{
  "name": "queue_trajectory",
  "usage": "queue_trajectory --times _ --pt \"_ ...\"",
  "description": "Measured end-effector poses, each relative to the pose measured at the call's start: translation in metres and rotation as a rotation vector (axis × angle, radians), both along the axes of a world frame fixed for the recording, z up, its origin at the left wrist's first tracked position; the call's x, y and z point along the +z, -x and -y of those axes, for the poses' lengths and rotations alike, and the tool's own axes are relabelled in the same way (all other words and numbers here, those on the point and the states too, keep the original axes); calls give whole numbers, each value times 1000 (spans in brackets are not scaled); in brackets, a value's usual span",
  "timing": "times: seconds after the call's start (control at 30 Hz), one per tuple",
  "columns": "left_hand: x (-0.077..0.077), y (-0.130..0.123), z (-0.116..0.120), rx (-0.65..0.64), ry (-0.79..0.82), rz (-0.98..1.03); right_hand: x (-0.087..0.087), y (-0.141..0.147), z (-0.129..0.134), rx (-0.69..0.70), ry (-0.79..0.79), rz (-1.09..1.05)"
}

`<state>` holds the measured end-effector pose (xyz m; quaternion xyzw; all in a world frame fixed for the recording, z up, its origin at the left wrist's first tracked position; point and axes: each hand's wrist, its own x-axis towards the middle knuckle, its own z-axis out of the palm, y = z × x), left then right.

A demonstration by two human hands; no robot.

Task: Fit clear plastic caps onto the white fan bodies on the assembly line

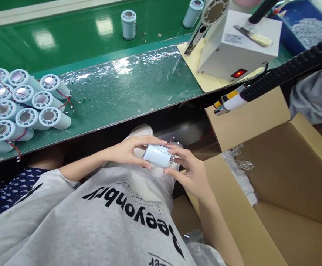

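Note:
A light blue cylinder [158, 156] lies on its side between my two hands, above my lap. My left hand [130, 150] has its fingers around the cylinder's left end. On the right end, my right hand [187, 168] grips with thumb and fingers, where a clear ribbed plastic piece [172, 160] shows. Thin red wires [170, 142] stick out near the fingertips at the top. Several similar blue cylinders [27, 117] are stacked on the green bench [133, 87] at the left.
Across the bench stands a white machine [238, 48] with a lit red switch. A black hose [285, 70] reaches in from the right. An open cardboard box [296, 173] holding clear plastic pieces sits at the right. Another cylinder [129, 26] stands upright at the back.

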<state>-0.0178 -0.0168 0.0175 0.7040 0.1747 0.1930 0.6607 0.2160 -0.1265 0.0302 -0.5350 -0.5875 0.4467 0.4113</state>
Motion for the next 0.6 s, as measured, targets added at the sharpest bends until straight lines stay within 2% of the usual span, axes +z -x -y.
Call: queue_trajectory --times 0.23,0.6 --pt "-1 1 0 -22 -5 23 -6 -2 0 -12 31 -105" --pt "-3 0 -1 -34 -35 33 -6 -2 -3 -43 223 -248"
